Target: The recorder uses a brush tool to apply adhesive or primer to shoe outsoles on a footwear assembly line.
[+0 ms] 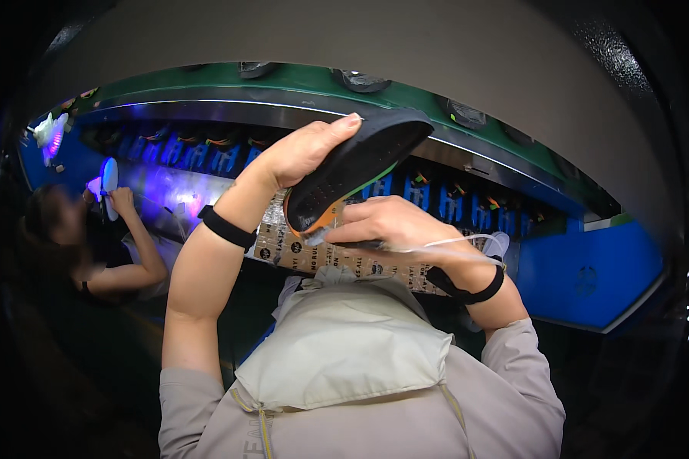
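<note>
My left hand (pixel 306 151) is closed on the side of a black shoe sole (pixel 358 162), thumb along its upper edge. The sole is held tilted above the bench, with its rounded wide end up to the right. Green and orange show along its lower edge. My right hand (pixel 394 226) is closed round a slim dark-handled brush-like tool (pixel 364 245). Its pale, blurred tip (pixel 318 236) is at the orange end of the sole; whether it touches cannot be made out. A thin clear tube (pixel 463 241) runs over my right wrist. Black bands circle both forearms.
Beneath my hands is a bench surface (pixel 283 249) covered with printed tan material. Behind it runs a rack of blue holders (pixel 222 159), below a green shelf (pixel 298 79) with dark shoe parts. A co-worker (pixel 84 237) at left holds a sole under violet light. A blue panel (pixel 589 271) stands right.
</note>
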`<state>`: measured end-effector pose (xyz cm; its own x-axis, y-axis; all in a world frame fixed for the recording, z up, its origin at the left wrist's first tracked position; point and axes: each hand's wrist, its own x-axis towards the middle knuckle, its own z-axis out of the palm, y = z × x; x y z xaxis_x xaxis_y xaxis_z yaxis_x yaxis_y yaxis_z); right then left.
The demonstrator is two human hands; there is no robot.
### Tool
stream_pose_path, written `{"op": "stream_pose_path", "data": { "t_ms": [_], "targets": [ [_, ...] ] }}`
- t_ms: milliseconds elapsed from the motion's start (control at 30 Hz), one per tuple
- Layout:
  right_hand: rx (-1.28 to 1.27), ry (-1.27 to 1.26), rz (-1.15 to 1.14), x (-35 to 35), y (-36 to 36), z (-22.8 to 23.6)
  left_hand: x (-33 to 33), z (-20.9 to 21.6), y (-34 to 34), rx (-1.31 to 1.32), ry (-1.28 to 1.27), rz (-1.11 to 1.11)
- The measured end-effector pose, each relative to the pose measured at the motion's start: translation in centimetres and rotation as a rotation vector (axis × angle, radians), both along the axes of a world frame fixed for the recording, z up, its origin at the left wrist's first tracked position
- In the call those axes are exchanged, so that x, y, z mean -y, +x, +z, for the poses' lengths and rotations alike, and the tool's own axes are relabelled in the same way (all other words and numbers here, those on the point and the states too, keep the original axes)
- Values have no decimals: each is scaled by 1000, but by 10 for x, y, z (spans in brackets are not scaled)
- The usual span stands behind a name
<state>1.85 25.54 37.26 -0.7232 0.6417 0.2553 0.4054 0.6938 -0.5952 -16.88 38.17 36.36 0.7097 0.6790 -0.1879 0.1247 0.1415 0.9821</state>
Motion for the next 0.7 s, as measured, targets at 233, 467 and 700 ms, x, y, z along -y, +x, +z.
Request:
{"op": "stream_pose_path", "data": {
  "t_ms": [233,467,700],
  "targets": [
    [102,117,-47,3,-10,-8,1,12,12,-277,30,-158],
    [91,184,-16,0,-17,-19,7,18,3,-350,155,-195],
    [-108,-49,2,8,-7,-12,8,-70,-63,267,-197,277]
  ]
}}
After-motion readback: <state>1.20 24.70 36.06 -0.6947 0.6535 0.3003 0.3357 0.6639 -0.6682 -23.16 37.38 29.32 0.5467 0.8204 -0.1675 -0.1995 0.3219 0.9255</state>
